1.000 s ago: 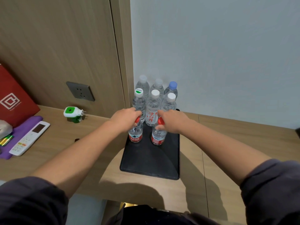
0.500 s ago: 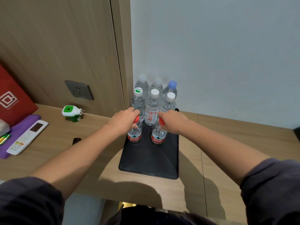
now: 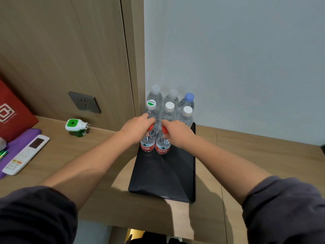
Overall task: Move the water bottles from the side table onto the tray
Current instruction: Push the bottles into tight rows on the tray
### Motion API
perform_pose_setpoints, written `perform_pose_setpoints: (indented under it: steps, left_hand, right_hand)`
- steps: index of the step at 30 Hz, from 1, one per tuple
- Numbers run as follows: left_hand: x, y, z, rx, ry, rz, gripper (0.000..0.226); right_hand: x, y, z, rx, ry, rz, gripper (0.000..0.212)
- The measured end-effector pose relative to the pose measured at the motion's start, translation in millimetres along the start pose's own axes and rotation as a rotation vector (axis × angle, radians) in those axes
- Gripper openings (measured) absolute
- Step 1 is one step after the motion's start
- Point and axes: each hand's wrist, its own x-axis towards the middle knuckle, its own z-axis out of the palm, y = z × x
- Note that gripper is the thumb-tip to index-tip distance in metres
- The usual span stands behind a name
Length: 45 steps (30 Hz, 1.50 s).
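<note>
At the far left edge of the frame a red bag (image 3: 12, 113) leans against the wood panel. A purple cloth (image 3: 26, 136) lies below it, and a white remote control (image 3: 26, 154) lies partly on that cloth. Further right, in the middle left, a green and white plug-in device (image 3: 76, 126) sits on the wooden side table (image 3: 263, 155), below a grey wall socket (image 3: 84, 102).

Near the centre, the left hand (image 3: 137, 128) is curled round the neck of the left red-capped bottle (image 3: 147, 144), a sliver of red cap showing beside the fingers. Close against it is the right red-capped bottle (image 3: 162, 146), clasped in the same way at its neck by the right hand (image 3: 177, 132). Both bottles are upright, red labels low down, and stand on the far part of the black tray (image 3: 163, 176). The tray lies on the table at the centre of the frame and reaches toward the lower middle.

Behind the two held bottles, in the upper centre, six more clear bottles (image 3: 169, 111) are packed in two rows against the wall corner. The front row begins at left with a green-marked cap bottle (image 3: 151, 107); the back row ends at right with a blue-capped bottle (image 3: 188, 101). I cannot tell whether the back row stands on the tray. Dark sleeves (image 3: 35, 217) fill both lower corners.
</note>
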Motion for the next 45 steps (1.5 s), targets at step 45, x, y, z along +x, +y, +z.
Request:
perform_pose_setpoints:
  steps: [45]
  left_hand:
    - [2.1,-4.8,150.4,-0.792,0.206,-0.57,0.053]
  right_hand:
    - [3.8,9.9,151.6,0.779,0.189,0.541,0.049]
